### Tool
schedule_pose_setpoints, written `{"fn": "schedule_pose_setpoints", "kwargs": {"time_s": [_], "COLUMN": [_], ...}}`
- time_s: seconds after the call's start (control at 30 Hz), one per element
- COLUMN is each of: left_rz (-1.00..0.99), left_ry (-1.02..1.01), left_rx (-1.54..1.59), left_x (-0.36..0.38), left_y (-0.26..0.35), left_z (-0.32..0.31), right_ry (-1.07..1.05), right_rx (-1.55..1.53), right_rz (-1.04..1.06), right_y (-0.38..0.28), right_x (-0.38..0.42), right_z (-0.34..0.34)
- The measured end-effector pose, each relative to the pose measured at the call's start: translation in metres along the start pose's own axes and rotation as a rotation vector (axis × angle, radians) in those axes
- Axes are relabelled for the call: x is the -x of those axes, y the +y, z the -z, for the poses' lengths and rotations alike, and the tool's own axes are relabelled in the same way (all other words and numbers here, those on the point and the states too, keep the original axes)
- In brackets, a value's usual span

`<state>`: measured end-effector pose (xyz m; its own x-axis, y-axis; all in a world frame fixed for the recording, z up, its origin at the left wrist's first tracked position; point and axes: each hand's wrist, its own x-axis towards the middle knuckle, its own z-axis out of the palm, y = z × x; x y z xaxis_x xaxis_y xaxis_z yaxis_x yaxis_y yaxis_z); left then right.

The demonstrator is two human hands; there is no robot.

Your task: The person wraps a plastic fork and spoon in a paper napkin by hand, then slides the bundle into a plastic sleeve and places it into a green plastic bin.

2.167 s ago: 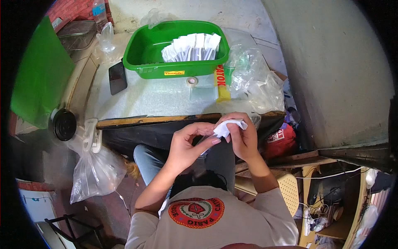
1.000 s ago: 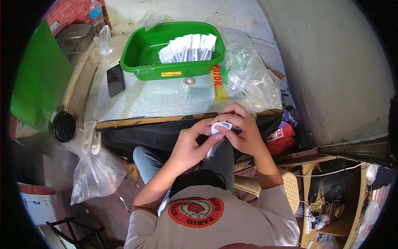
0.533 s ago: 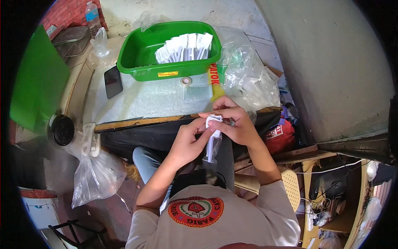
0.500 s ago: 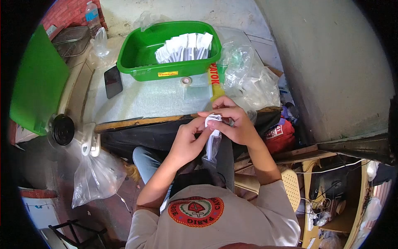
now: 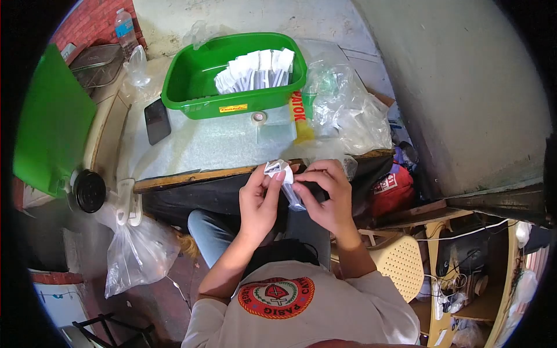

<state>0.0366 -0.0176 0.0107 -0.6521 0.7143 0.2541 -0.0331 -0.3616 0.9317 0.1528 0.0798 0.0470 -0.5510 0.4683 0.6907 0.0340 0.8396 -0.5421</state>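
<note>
Just off the table's front edge, a small white packet point(image 5: 279, 169) with a clear plastic sleeve hanging below it is pinched in my left hand point(image 5: 258, 200), the thumb across its front. My right hand point(image 5: 329, 194) is at the packet's right side, thumb and index finger close together; whether they grip its edge is too small to tell. Behind them a green basin point(image 5: 191, 107) holds several similar white packets in clear sleeves point(image 5: 255, 71), standing in a fanned row. A tape roll point(image 5: 259, 118) lies before the basin, beside a clear flat sheet point(image 5: 276, 133).
A black phone point(image 5: 157, 122) lies left of the basin. Clear plastic bags point(image 5: 354, 116) are heaped at the right. A water bottle point(image 5: 126, 32) stands at the back left. A plastic bag point(image 5: 139, 255) hangs from a white clip at the left. Below right is a perforated stool point(image 5: 400, 264).
My left hand has moved up and left with the packet, whose top now faces up and left. My right hand has come down from over the packet to its right side.
</note>
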Motion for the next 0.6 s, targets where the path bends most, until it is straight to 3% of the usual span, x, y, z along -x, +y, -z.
{"fn": "schedule_pose_setpoints", "kwargs": {"time_s": [0.13,0.23,0.3,0.33,0.4,0.43,0.57,0.6], "left_rz": [-0.055,-0.062,-0.076,-0.074,-0.085,-0.087,-0.163,-0.193], "left_ry": [0.034,0.034,0.013,0.012,-0.008,-0.006,0.012,0.021], "left_rx": [-0.07,-0.074,0.025,0.025,-0.066,-0.066,-0.201,-0.219], "left_x": [0.003,0.004,0.004,0.005,0.007,0.008,0.007,0.007], "left_y": [0.0,0.007,0.014,0.012,0.009,0.01,0.012,0.012], "left_z": [-0.001,-0.003,-0.005,-0.005,-0.002,-0.002,-0.004,-0.004], "right_ry": [-0.036,-0.048,-0.102,-0.102,-0.057,-0.059,-0.017,0.005], "right_rx": [0.082,-0.006,-0.35,-0.349,-1.002,-1.069,-1.045,-0.747], "right_rz": [0.061,-0.018,-0.172,-0.174,-0.542,-0.562,-0.602,-0.457], "right_y": [-0.005,0.006,0.012,0.015,0.019,0.02,0.016,0.011], "right_x": [0.0,0.005,0.006,0.008,0.01,0.009,0.011,0.008], "right_z": [0.0,-0.004,-0.003,-0.006,-0.012,-0.012,-0.016,-0.014]}}
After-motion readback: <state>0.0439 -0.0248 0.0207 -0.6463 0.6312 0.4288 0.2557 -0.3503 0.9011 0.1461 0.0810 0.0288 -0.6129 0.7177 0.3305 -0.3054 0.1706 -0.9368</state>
